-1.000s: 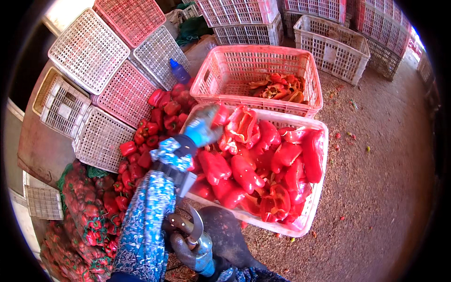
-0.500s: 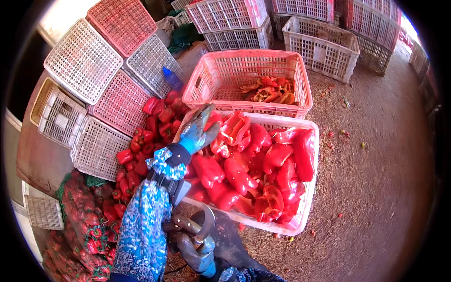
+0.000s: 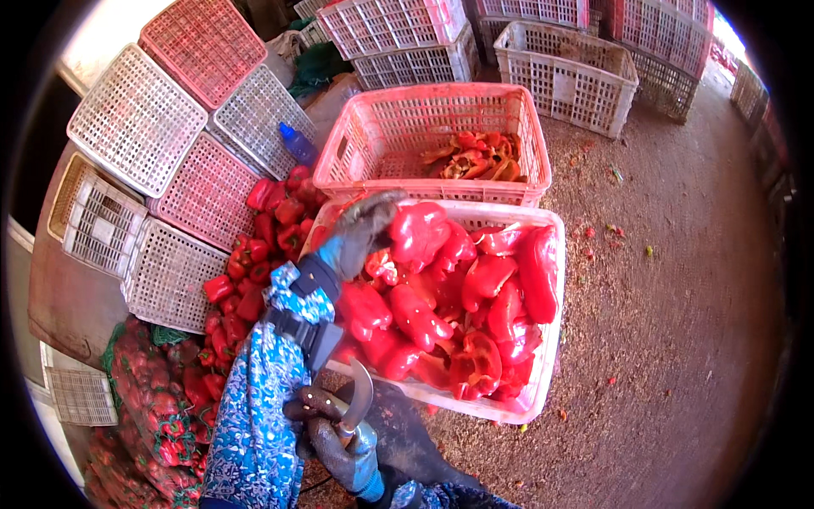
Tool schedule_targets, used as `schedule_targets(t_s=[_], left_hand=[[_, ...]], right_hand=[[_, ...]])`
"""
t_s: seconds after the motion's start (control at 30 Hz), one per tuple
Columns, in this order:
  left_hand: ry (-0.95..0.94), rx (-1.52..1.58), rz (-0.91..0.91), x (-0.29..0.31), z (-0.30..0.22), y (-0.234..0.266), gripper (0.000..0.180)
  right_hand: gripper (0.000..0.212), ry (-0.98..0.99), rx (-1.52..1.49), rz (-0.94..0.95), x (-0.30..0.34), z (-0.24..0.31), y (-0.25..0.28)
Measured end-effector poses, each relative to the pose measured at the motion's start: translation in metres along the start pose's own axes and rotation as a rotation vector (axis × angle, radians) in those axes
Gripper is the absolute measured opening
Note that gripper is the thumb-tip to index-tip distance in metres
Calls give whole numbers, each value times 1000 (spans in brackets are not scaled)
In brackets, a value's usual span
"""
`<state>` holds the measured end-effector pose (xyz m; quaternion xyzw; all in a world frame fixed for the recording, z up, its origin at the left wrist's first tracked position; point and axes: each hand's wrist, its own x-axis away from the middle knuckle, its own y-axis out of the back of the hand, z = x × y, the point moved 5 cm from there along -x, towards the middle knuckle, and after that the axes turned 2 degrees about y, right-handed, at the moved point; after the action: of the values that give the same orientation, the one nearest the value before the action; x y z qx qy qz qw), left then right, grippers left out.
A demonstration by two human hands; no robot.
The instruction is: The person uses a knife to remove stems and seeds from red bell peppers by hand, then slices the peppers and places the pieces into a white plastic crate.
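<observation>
"Red, glossy peppers [image 3: 420, 316], several plainly cut open, nearly fill that white plastic crate [image 3: 547, 352]! And the hands?"

"Left hand [image 3: 358, 233], in a grey-and-blue glove, over the crate's far left: grip loosely open, clasping nothing I can see, just beside a plump red pepper [image 3: 419, 234] atop the pile. Right hand [image 3: 343, 448], gloved alike: grip closed round a curved steel knife [image 3: 360, 399], blade up."

"How much is done?"

"Nearly a crateful, I'd judge, and red-and-orange pepper scraps [image 3: 479, 161] at the right end of the pink plastic crate [image 3: 432, 190] behind."

"And left?"

"Plenty! Whole-looking red peppers [image 3: 219, 289] heaped at left, more in green-netted sacks [image 3: 140, 382]."
</observation>
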<state>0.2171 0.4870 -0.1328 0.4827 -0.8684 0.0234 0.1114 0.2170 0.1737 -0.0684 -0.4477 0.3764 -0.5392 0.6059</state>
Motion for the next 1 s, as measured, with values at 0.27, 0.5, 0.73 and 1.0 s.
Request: schedule_targets(t_s=[0.27, 0.5, 0.73, 1.0], left_hand=[[-337, -1096, -411, -7, -15, -27, 36], [-584, -1588, 70, 24, -6, -59, 60], [-662, -1191, 69, 28, -1, -39, 54], [-422, -1347, 240, 171, -13, -28, 70]], right_hand=[[44, -26, -30, -64, -6, 7, 7], [43, -135, -9, -5, 5, 8, -11], [43, -100, -50, -16, 7, 2, -9], [39, -113, 109, -46, 21, -1, -14]])
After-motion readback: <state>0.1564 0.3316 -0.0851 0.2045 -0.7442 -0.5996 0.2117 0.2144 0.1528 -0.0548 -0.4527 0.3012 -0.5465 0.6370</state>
